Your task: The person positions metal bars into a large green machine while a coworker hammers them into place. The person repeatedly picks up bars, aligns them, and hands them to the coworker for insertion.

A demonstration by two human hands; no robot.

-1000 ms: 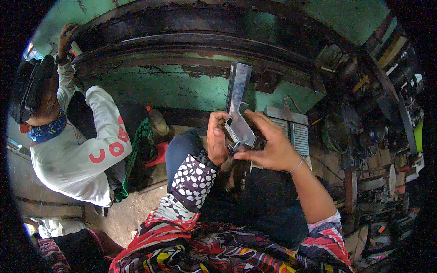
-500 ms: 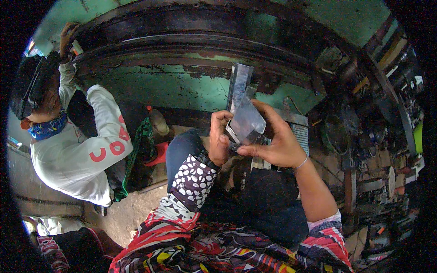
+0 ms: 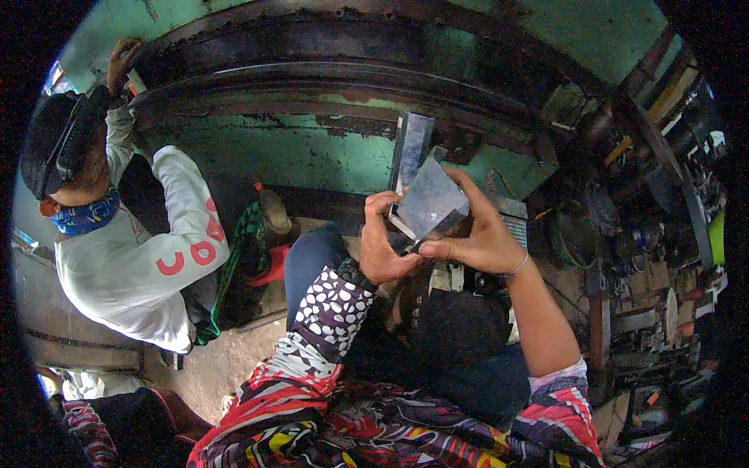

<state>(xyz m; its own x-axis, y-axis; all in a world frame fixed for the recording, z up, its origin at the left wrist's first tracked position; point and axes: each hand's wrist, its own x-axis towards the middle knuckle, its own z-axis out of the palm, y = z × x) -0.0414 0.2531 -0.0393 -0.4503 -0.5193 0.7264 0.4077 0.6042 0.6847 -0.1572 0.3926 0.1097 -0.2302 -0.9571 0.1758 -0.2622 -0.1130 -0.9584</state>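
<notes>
In front of me my left hand [image 3: 385,246] is closed round the lower end of a long, narrow grey metal channel [image 3: 414,145], which points away from me. My right hand [image 3: 488,234] grips a shorter folded sheet-metal piece [image 3: 434,199] between thumb and fingers. One broad flat face of that piece is turned up, and its lower left edge meets the channel at my left fingers. Whether the two pieces are joined there I cannot tell. The lower end of the channel is hidden by my left hand and the folded piece.
To my left sits a person [image 3: 140,257] in a white long-sleeved top, one arm raised to a dark metal beam [image 3: 296,78]. Behind my hands stands a peeling green panel [image 3: 312,156]. Cluttered dark metal racks [image 3: 655,234] fill the right side. A red object [image 3: 273,265] lies beside my knee.
The folded sheet-metal piece has turned in my right hand, its broad face now more upward. It has shifted slightly right. My left hand has tipped a little; the channel sits slightly lower.
</notes>
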